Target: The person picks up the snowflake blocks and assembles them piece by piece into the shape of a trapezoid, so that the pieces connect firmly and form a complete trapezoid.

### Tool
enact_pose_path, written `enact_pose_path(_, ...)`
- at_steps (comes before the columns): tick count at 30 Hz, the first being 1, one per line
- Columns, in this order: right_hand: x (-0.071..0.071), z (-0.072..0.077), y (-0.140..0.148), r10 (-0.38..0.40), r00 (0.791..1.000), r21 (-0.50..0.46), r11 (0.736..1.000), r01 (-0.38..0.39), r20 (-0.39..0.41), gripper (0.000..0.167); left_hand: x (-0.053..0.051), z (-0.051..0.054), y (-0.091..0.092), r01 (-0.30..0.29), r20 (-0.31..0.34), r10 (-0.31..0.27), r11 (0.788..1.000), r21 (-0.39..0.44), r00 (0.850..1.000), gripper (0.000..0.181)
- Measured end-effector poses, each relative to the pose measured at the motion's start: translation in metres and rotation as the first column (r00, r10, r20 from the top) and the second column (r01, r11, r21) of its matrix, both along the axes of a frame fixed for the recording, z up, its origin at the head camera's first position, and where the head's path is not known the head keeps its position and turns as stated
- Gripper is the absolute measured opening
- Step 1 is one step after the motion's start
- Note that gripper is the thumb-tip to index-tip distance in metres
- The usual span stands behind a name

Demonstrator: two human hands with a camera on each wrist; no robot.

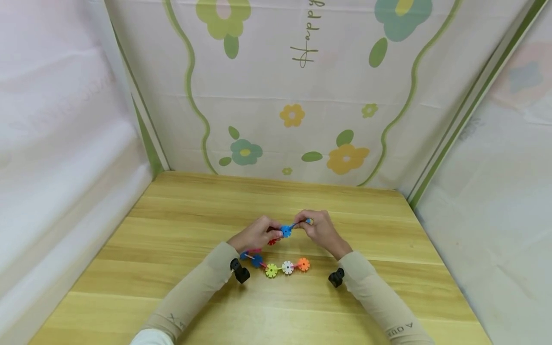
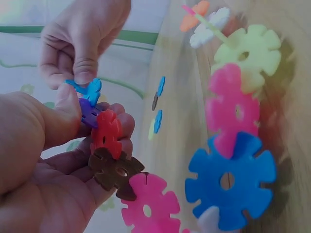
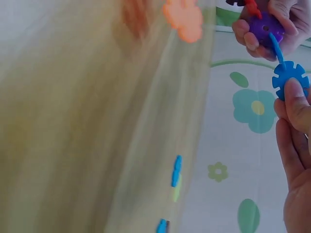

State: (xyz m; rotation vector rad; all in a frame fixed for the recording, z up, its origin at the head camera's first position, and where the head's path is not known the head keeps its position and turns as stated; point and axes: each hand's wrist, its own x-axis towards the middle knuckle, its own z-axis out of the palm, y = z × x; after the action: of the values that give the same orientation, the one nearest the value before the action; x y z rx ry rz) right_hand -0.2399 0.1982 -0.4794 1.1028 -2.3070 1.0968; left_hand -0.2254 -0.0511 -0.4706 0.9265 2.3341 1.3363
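Note:
A chain of slotted plastic snowflake discs runs between my hands and down to the table. My left hand [image 1: 258, 233] pinches a purple disc [image 3: 265, 31] between thumb and fingers. A red disc [image 2: 108, 133], a brown disc [image 2: 108, 170] and a pink disc [image 2: 158, 211] follow below it. My right hand [image 1: 320, 231] pinches a blue disc [image 3: 286, 80]; another blue disc [image 3: 276, 48], seen edge-on, links it to the purple one. On the wood lie chained discs: blue [image 2: 233, 182], yellow-green [image 1: 271, 270], white [image 1: 287, 267] and orange [image 1: 304, 264].
Loose blue discs [image 2: 161, 86] [image 3: 176, 171] lie on the wooden table [image 1: 207, 206] beyond my hands, with a brown and a yellow-green one beside them. Flower-printed cloth [image 1: 267, 81] rises behind the table, and pale cloth hangs at both sides.

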Motion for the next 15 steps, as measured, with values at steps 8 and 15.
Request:
enact_pose_path(8, 0.0004, -0.0064, 0.0019, -0.026, 0.992, -0.031, 0.999, 0.03, 0.122, 0.012, -0.0042, -0.0011, 0.0, 0.049, 0.006, -0.049, 0.999, 0.013, 0.999, 0.026)
enact_pose_path(15, 0.0014, -0.0073, 0.0079, -0.026, 0.988, 0.076, 0.997, 0.015, 0.15, 0.009, -0.0087, -0.0041, -0.0015, 0.049, 0.09, -0.048, 0.999, -0.009, 0.995, 0.029)
